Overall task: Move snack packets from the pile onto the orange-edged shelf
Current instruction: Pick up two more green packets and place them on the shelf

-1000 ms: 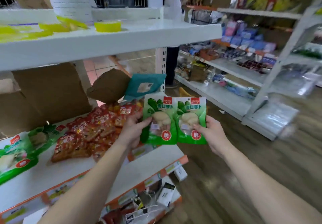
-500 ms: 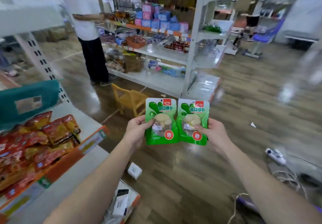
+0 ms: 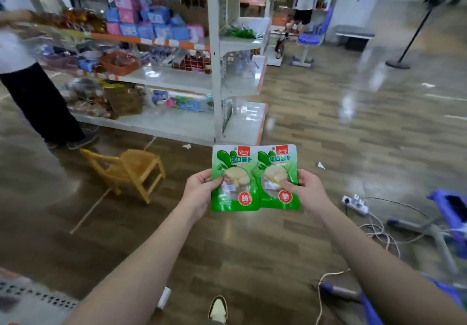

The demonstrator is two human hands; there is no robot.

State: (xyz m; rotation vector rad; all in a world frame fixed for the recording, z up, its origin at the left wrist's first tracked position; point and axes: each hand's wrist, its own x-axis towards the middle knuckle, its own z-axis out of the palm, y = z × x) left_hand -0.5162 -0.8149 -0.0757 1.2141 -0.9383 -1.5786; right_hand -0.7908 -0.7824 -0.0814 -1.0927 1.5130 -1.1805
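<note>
Wooden floor (image 3: pixel 290 249) carries a small yellow chair (image 3: pixel 131 170) and a power strip (image 3: pixel 355 204).

The floor (image 3: pixel 316 127) is glossy wood-pattern planking with bright light reflections. A white shelf unit (image 3: pixel 213 72) with orange edge strips stands at the rear left, stocked with blurred goods. A small yellow chair (image 3: pixel 131 170) stands on the floor before it. A fan stand (image 3: pixel 414 34) rises at the right, near a pale wall (image 3: pixel 353 1). A power strip (image 3: pixel 355 204) and loose cables (image 3: pixel 379 233) lie at the floor's right edge.
</note>
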